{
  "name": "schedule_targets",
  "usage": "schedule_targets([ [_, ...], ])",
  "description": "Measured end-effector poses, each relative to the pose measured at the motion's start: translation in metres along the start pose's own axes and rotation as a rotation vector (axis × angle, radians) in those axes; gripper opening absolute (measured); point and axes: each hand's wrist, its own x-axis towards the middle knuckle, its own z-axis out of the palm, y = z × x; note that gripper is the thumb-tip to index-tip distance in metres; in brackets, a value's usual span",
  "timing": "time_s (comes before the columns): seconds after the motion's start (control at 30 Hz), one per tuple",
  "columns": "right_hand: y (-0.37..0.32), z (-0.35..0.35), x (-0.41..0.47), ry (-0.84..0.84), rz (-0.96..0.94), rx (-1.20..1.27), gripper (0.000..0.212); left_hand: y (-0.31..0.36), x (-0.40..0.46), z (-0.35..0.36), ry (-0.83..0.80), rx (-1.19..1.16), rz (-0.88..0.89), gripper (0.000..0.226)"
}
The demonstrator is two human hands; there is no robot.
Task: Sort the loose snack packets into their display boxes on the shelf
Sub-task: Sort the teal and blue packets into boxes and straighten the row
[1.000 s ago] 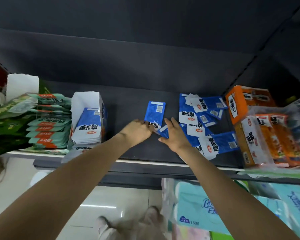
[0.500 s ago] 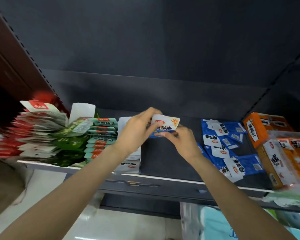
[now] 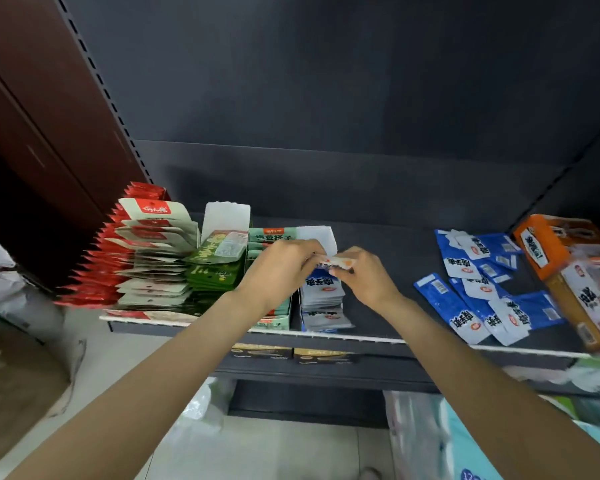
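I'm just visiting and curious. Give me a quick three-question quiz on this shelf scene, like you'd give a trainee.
1. True or false: both the left hand and the right hand grip the held packet.
2. Which side of the shelf holds the loose blue packets? A) the person's left B) the person's right
3. Fill in: the held packet is just above the ____ and white stack in the display box.

Key: 1 true; 2 B; 3 blue.
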Motion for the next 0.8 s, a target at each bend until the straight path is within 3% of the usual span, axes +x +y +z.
schedule_targets([
  [0.17, 0.001, -0.003, -0.006, -0.063, -0.003, 0.024, 0.034, 0.007, 0.005, 0.019, -0.236, 0.5, 0.019, 0.027],
  [0.3, 0.02, -0.012, -0.012, -0.112, 0.04, 0.08, 0.04, 0.02, 0.01, 0.032, -0.233, 0.427, -0.024, 0.032],
  [0.53, 0.105, -0.047, -0.021, 0.028, 0.282, 0.072, 0.041, 0.073, 0.047, 0.075, -0.146, 0.265, 0.022, 0.032],
  [0.67, 0.168, -0.062, -0.028, 0.059, 0.412, -0.142, 0.058, 0.103, 0.079, 0.125, -0.387, 0.232, 0.016, 0.039],
  [0.8, 0.202, -0.059, -0.037, -0.059, 0.4, -0.296, 0.067, 0.11, 0.103, 0.18, -0.64, 0.19, -0.078, 0.058],
])
